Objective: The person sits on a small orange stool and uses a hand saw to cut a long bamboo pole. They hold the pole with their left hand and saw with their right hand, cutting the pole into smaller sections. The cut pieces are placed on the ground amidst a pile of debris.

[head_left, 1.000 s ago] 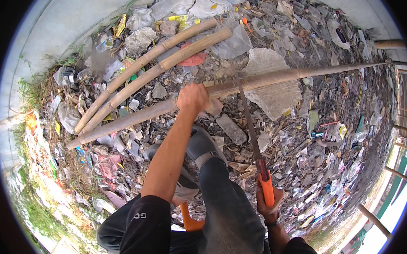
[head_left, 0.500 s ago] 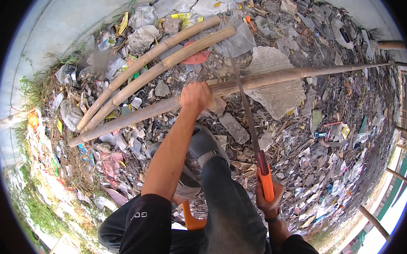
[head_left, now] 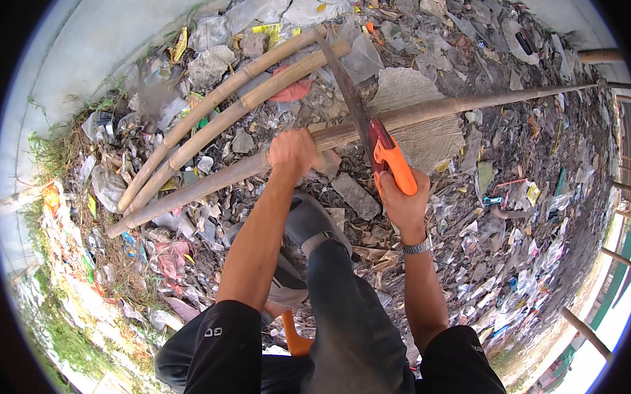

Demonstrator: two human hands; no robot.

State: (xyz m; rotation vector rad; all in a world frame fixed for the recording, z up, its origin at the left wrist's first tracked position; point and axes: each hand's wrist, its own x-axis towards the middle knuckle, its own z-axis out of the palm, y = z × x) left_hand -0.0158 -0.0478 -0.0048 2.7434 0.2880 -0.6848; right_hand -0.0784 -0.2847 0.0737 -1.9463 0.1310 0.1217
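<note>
A long bamboo pole (head_left: 204,188) lies slantwise across the ground, its thin end at the far right. My left hand (head_left: 293,152) is wrapped round it near the middle. In my right hand (head_left: 404,203) is a handsaw (head_left: 353,101) with an orange handle; its dark blade crosses the pole to the right of my left hand and points away to the upper left. Whether the teeth have cut into the bamboo cannot be made out. Two shorter bamboo poles (head_left: 265,59) lie side by side beyond, near the blade's tip. A flat broken slab (head_left: 428,142) sits under the pole.
Litter, plastic scraps and stones cover the ground. A concrete chunk (head_left: 356,196) rests near my grey shoe (head_left: 315,218). An orange curved object (head_left: 297,335) shows beside my leg. A pale wall (head_left: 77,57) bounds the left and far side.
My right hand has pushed the saw forward and up, so its handle is now close to the pole. My left hand keeps its grip on the bamboo.
</note>
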